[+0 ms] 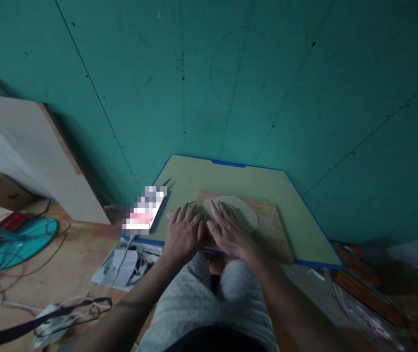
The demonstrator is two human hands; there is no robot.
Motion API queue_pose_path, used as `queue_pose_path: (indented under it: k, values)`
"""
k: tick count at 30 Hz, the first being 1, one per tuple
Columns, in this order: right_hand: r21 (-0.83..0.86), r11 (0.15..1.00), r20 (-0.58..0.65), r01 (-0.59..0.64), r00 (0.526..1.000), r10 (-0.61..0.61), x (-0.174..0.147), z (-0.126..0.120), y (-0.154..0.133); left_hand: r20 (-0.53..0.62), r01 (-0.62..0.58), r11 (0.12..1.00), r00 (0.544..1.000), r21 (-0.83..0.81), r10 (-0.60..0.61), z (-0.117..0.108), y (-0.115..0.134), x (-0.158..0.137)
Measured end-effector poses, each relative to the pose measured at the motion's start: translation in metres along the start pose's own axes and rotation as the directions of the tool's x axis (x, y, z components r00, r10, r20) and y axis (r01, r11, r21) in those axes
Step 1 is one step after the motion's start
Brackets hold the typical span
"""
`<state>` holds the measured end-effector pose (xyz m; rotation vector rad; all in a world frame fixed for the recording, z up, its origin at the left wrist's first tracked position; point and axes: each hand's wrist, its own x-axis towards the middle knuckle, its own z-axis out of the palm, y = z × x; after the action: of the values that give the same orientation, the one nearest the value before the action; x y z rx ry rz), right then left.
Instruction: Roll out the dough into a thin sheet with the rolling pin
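Wood: one board (277, 227), near edge of the surface (300, 230). Toward its far left corner we list one pale disc (246, 213), our right hand (227, 229) flat, unclenched upon it. Our left hand (184, 229), board's left edge: grip we cannot tell. Lit screen (143, 215): surface's left edge.

1. Board (271, 220): wood, matt.
2. Flat round piece (246, 213): smooth, matt, doughlike.
3. Counter (194, 172): smooth matt top; blue edging (231, 164) like plastic.
4. Trousers (185, 305): wrinkled, matt cloth.
5. Wall (153, 107): matt panels, lightly scuffed.

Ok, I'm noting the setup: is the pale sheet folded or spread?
Spread: the sheet lies flat and rounded on the board, under the right hand; no fold shows.
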<state>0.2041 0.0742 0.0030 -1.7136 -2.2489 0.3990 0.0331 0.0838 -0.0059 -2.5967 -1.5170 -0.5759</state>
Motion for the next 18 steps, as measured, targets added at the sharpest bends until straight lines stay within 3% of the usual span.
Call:
queue_pose_path:
  k: [4, 9, 13, 18]
  values:
    - [-0.048, 0.993, -0.05, 0.103, 0.993, -0.106, -0.004, 0.0, -0.002, -0.001, -0.052, 0.999, 0.999, -0.018, 0.052, -0.006, -0.006, -0.018]
    - [-0.104, 0.993, -0.242, 0.058, 0.967, -0.082, 0.026, -0.013, 0.018, 0.09, -0.088, 0.995, 0.993, 0.054, 0.083, -0.012, -0.015, 0.003]
    - [-0.184, 0.982, -0.324, 0.046, 0.94, -0.104, 0.055, -0.027, 0.028, 0.125, -0.001, 0.993, 0.992, 0.116, -0.014, -0.008, -0.016, 0.024]
    - [-0.175, 0.982, -0.329, -0.073, 0.944, 0.011, 0.084, -0.031, 0.037, 0.206, 0.116, 0.982, 0.968, 0.146, -0.145, -0.009, -0.012, 0.037]
